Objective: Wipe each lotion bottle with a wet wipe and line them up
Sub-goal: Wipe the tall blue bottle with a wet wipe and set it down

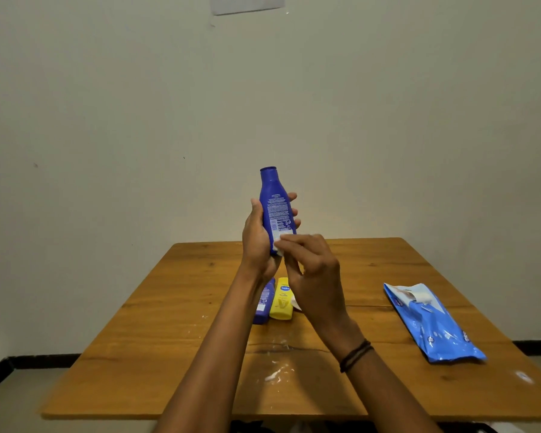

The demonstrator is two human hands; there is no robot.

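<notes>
A dark blue lotion bottle (275, 201) is held upright above the table, cap up, with my left hand (256, 239) wrapped around its lower half. My right hand (310, 264) pinches a small white wet wipe (278, 245) against the base of that bottle. Behind my forearms, a second blue bottle (264, 303) lies on the table, partly hidden by my left arm. A yellow bottle (282, 300) lies beside it on the right. A white scrap (296, 305) shows at the yellow bottle's right edge.
The wooden table (169, 339) stands against a pale wall. A blue pack of wet wipes (431, 323) lies at the right side, its flap open. White smears (277, 371) mark the table's front middle. A dark crack runs across the tabletop.
</notes>
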